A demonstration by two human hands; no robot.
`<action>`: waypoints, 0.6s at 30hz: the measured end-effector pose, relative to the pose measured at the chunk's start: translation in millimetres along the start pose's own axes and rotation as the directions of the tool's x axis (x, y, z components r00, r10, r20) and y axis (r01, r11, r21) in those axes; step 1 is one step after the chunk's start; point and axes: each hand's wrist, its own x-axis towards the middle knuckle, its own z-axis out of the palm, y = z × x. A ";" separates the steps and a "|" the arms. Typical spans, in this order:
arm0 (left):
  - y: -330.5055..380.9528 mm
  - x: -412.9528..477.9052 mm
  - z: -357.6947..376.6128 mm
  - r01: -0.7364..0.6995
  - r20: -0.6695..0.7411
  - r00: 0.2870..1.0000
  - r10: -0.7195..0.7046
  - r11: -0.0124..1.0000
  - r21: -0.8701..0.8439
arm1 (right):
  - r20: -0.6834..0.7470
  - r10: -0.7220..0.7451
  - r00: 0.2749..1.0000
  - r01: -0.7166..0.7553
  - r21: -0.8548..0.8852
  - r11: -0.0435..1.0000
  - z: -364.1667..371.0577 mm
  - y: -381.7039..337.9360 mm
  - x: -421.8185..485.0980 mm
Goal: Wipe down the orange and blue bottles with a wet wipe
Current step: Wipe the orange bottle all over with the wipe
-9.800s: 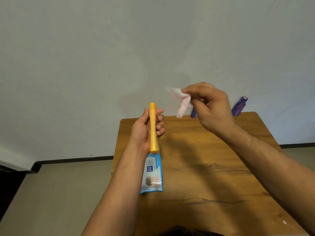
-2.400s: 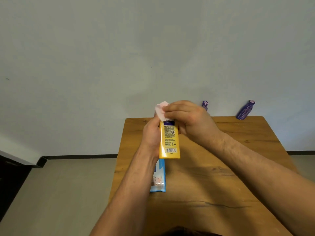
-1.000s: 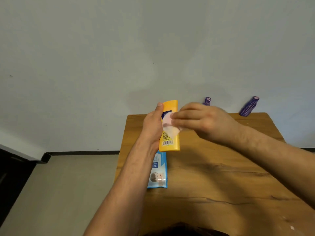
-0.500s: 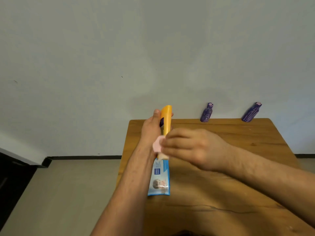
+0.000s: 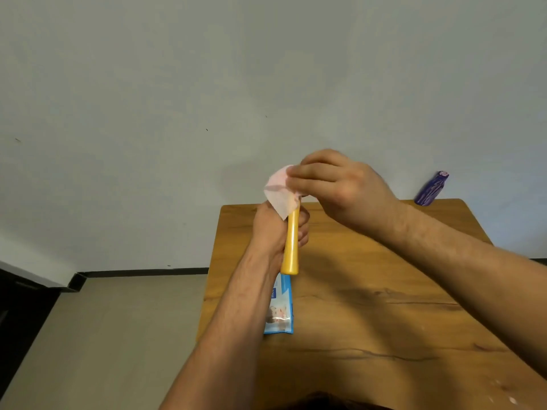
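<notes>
Holding the orange bottle upright over the surface, the left hand has its grip closed round the middle. The right hand pinches a pink wet wipe over the bottle top. One blue bottle stands at 2 o'clock; the wipes pack lies at 9 o'clock, content hidden.

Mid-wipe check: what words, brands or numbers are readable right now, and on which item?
No text can be quoted.
Wipes pack: white lettering on a dark blue logo patch, half hidden and too blurred to read.
Orange bottle: seen edge-on, no label showing.
Blue bottle: pattern only, nothing legible.
Wet wipe: no print.
</notes>
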 end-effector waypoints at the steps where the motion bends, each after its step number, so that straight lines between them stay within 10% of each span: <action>1: 1.9 -0.4 -0.6 0.016 -0.002 1.000 -0.016 1.000 -0.013 | -0.014 0.015 1.000 -0.015 0.014 1.000 1.8 -2.7 0.5; 7: 4.5 2.7 -11.1 -0.015 -0.035 0.999 0.014 0.999 -0.031 | 0.090 -0.236 0.968 0.209 0.240 0.948 11.7 -45.6 -28.7; 14: -10.0 9.2 -0.2 0.039 0.035 0.999 -0.034 0.987 -0.153 | -0.072 0.288 0.955 -0.268 0.209 0.941 12.0 -14.8 -15.4; 18: -10.0 12.9 -12.5 0.055 0.099 0.995 -0.032 0.968 -0.243 | 0.026 0.787 0.617 -0.668 0.547 0.505 8.7 -28.1 -13.6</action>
